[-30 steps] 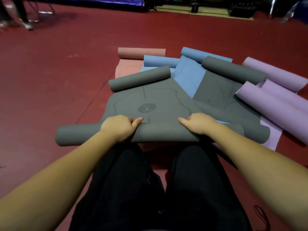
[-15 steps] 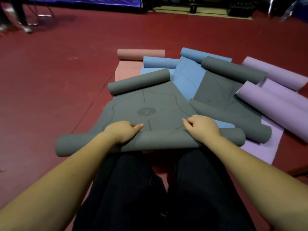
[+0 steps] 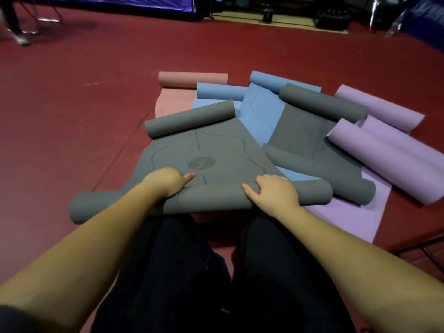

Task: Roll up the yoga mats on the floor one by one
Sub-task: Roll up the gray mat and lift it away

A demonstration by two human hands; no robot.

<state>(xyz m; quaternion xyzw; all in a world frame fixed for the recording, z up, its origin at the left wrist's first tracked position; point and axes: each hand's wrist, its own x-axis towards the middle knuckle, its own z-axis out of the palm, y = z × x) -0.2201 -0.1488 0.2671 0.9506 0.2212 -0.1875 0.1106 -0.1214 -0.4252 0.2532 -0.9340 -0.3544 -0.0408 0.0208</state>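
Note:
A grey yoga mat (image 3: pixel 216 150) with a round logo lies flat in front of me, its far end curled into a small roll (image 3: pixel 189 121). Its near end is rolled into a thick tube (image 3: pixel 211 198) lying across my knees. My left hand (image 3: pixel 165 181) grips the tube left of centre, thumb pointing right. My right hand (image 3: pixel 271 191) grips it right of centre, fingers curled over the top. Underneath and beside it lie a pink mat (image 3: pixel 192 79), blue mats (image 3: pixel 262 109), a second grey mat (image 3: pixel 310 131) and purple mats (image 3: pixel 384 152), each partly rolled.
Red floor (image 3: pixel 72 116) surrounds the pile of mats. A person's legs and metal chair legs (image 3: pixel 19 32) stand at the far left. Dark equipment and a blue tarp (image 3: pixel 120 2) line the far edge. My dark trousers (image 3: pixel 216 272) fill the foreground.
The near roll has moved forward over the flat grey mat and grown thicker. Both hands have shifted forward with it, closer to the round logo.

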